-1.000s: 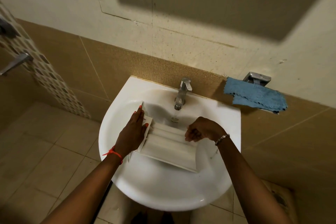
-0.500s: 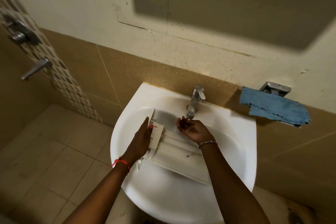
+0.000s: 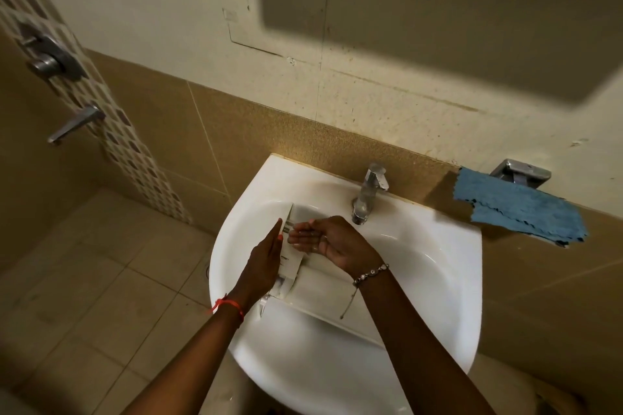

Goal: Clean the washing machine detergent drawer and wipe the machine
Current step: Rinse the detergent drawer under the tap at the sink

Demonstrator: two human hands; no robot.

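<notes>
White sink (image 3: 438,266) and white detergent drawer (image 3: 320,283); blue cloth (image 3: 515,209) at right; brown-and-white checked tile strip (image 3: 135,158) at left; tan wall tiles (image 3: 161,118).

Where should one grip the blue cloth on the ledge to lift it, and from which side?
Pinch the blue cloth at its free lower corner, which hangs past the ledge beside the sink, and come from the front. Its upper edge seems tucked under the metal holder, so pull it forward rather than straight up.

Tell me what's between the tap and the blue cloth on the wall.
Nothing sits there. In the head view, between the tap and the blue cloth there is only the bare back rim of the sink and brown wall tile.
</notes>
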